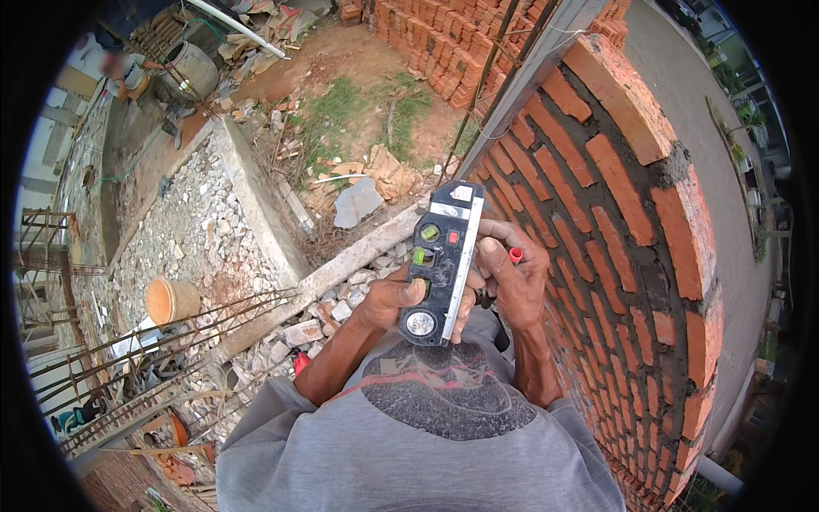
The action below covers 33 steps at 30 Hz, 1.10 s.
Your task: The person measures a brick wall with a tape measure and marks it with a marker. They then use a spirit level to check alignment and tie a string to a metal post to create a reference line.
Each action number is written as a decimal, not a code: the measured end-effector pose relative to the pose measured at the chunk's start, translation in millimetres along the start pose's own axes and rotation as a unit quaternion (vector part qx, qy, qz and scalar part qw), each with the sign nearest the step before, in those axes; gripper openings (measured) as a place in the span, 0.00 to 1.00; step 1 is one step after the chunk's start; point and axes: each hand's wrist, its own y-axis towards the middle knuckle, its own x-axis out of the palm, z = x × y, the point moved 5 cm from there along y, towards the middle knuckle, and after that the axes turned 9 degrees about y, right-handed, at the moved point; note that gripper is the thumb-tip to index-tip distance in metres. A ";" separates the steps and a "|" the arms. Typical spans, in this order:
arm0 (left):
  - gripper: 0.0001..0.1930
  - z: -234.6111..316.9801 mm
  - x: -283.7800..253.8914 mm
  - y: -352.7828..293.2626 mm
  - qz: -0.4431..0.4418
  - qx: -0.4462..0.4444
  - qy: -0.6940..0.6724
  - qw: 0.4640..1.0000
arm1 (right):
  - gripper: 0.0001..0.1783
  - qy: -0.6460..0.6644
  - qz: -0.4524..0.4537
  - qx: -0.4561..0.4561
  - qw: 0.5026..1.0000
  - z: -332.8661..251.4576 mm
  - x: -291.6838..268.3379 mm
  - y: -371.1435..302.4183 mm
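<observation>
A black spirit level with green vials, a silver ruled edge and a round dial is held up in front of my chest. My left hand is closed round its lower left side, the thumb on its face. Fingertips show past its ruled edge. At the level's right side, my right hand is closed, with the thumb bent and the fingers curled. A small red cylinder pokes out between these fingers; the rest of it is hidden. Close on my right stands a brick wall with grey mortar joints.
A grey post and steel rods stand at the wall's far end. Rubble and concrete beams lie left. Rebar juts near an orange bucket. Stacked bricks stand behind; another person is far left.
</observation>
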 end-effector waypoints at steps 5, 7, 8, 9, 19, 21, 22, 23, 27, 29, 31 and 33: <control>0.36 -15.9 10.2 23.5 0.084 0.008 0.120 0.989 | 0.23 0.022 0.024 0.014 0.999 -9.8 -28.0 -8.7; 0.32 -19.3 12.1 28.4 0.142 -0.015 0.213 0.967 | 0.24 0.027 0.021 0.034 0.999 -10.7 -37.7 -9.9; 0.31 -20.0 14.3 31.1 0.154 -0.032 0.249 0.956 | 0.24 0.053 0.015 0.045 0.997 -9.7 -40.7 -9.3; 0.31 -20.1 17.2 33.8 0.165 -0.049 0.286 0.943 | 0.24 0.079 0.009 0.055 0.995 -8.3 -43.2 -7.2; 0.35 11.1 71.5 46.6 0.212 -0.095 0.595 0.770 | 0.27 0.051 -0.084 0.033 0.995 -19.6 -53.3 -11.7; 0.39 16.3 82.0 49.9 0.187 -0.051 0.665 0.721 | 0.36 0.084 -0.085 0.024 0.993 -20.4 -53.7 -9.2; 0.39 17.4 83.4 49.7 0.202 -0.051 0.679 0.704 | 0.36 0.114 -0.096 0.030 0.988 -20.0 -52.8 -8.1; 0.39 18.4 85.1 48.3 0.215 -0.051 0.693 0.686 | 0.36 0.144 -0.103 0.034 0.984 -20.2 -52.3 -7.6; 0.42 15.9 82.8 43.3 0.220 -0.107 0.705 0.666 | 0.35 0.194 -0.127 0.030 0.972 -24.7 -49.6 -6.5; 0.43 16.7 83.5 42.9 0.209 -0.073 0.709 0.669 | 0.33 0.172 -0.132 0.027 0.976 -29.3 -48.0 -8.2; 0.44 17.5 81.1 42.2 0.199 -0.046 0.723 0.660 | 0.31 0.150 -0.137 0.010 0.979 -35.5 -44.9 -9.7; 0.45 17.0 77.0 40.1 0.183 -0.035 0.741 0.645 | 0.29 0.134 -0.139 -0.021 0.981 -42.8 -40.2 -12.0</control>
